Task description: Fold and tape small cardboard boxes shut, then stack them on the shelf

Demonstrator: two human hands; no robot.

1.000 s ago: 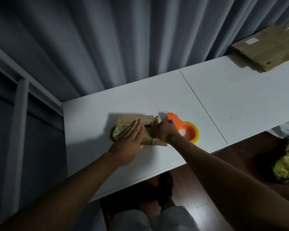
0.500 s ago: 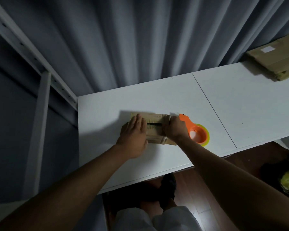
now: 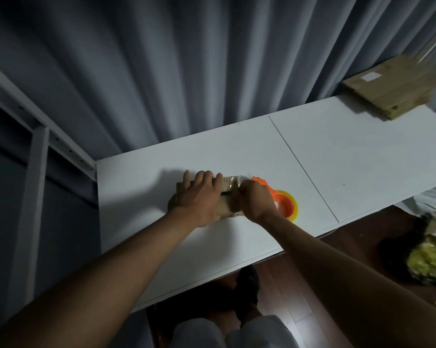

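head view: white table [image 3: 337, 156] runs across in front of grey curtains [image 3: 212, 59]; flat cardboard stack [image 3: 392, 89] at its far right; small box [image 3: 228, 194] near the table's left end under my left hand [image 3: 199, 199], fingers straight, pressing; my right hand [image 3: 257, 199] curls around the orange tape dispenser [image 3: 282, 199] at the box's right edge

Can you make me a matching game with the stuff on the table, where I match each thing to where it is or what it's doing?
Things:
1. left hand
2. right hand
3. tape dispenser
4. stack of flat cardboard

Places or states:
A. lies at the far right of the white table, by the curtain
B. lies flat on top of the small cardboard box
C. orange, right beside the box
D. curled up at the box's right end

Pairs: 1-B, 2-D, 3-C, 4-A
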